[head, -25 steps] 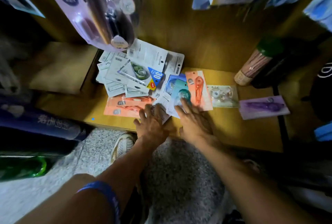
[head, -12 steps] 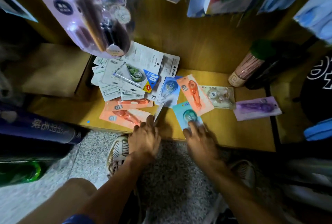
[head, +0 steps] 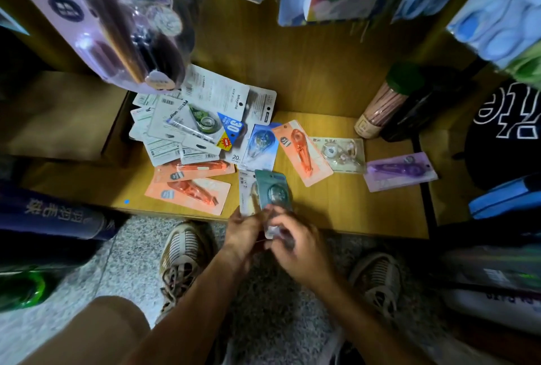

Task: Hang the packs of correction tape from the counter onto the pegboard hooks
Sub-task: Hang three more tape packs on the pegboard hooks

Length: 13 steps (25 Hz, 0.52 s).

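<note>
Barely begun: both hands at front edge of table (head: 351, 212). Left hand (head: 244, 237) and right hand (head: 295, 243) pinch lower ends of teal pack (head: 273, 192) and white pack (head: 245, 195), fingers clenched on them (exact grip blurred). Loose pile of packs (head: 199, 130) spreads toward back left corner, unhung. Orange pack (head: 301, 152) and purple pack (head: 401, 170) lie apart, toward right edge.

- Orange packs (head: 301, 152): three.
- Purple pack (head: 399, 171): one.
- Clear pack (head: 341, 150): one.
- Blue pack (head: 261, 145): one.
- Packs held in the hands (head: 273, 190): two.
- White packs (head: 187, 127): a heap (too overlapped to count).
- Hands (head: 298, 247): two.
- Shoes (head: 183, 250): two.
</note>
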Motion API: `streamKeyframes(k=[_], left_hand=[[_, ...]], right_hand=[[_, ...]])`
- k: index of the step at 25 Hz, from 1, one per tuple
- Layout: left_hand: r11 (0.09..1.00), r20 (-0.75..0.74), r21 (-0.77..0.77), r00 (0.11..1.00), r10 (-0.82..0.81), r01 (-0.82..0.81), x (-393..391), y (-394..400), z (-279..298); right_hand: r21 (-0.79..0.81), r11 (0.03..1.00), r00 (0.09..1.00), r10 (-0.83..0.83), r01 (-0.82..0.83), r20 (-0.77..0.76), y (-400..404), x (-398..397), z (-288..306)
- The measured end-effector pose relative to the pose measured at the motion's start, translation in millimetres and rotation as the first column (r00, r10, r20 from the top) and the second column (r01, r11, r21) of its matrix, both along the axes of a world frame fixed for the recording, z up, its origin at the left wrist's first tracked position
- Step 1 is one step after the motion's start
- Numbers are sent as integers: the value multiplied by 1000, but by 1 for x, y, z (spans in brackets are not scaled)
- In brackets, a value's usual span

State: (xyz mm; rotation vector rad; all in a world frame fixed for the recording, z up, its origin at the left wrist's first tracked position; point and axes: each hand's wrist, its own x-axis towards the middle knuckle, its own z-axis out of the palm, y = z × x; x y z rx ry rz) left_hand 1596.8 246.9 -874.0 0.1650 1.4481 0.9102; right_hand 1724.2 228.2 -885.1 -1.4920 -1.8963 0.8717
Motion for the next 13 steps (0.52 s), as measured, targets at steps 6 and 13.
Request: streamKeyframes(k=[6, 13], left_hand=[[990, -110, -96, 990, 92, -103, -12, 4, -6], [976, -89, -83, 977, 192, -200, -3, 2, -16]], right_hand=[[-142, 980, 834, -39, 139, 550, 84, 14, -4], [35, 948, 747, -272, 316, 607, 35, 14, -21]])
